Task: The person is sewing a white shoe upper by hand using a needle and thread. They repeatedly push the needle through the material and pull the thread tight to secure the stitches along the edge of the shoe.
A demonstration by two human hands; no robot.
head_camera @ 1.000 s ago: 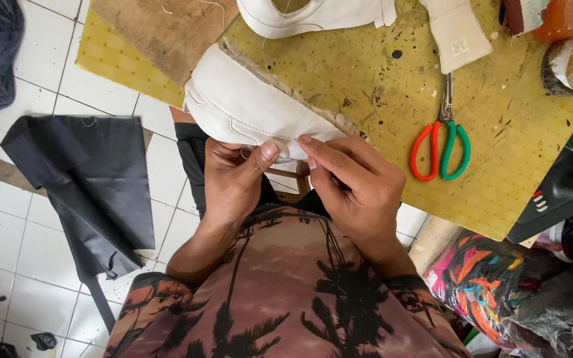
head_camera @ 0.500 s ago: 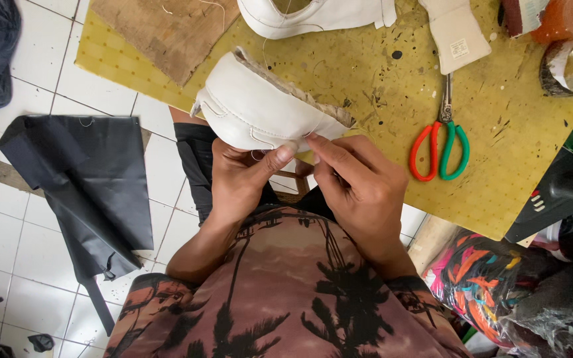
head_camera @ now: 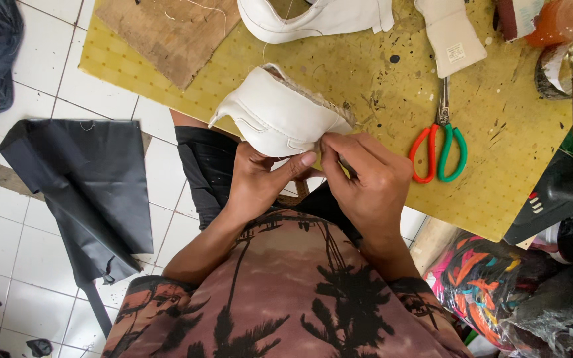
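The left hand (head_camera: 256, 182) is cradling the white shoe upper (head_camera: 276, 116) from below, thumb pressing its lower edge so it's not wobbling, right at the near edge of the yellow desk (head_camera: 379, 79). The right hand (head_camera: 366, 179) is pinching that same edge, fingers pressed together, probably working the seam. Scissors (head_camera: 440, 142) are lying just right of that grip, within easy reach.

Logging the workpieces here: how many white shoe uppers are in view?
2. One white shoe upper is held in both hands, left hand and right hand; another upper lies at the board's top edge, partly cropped.
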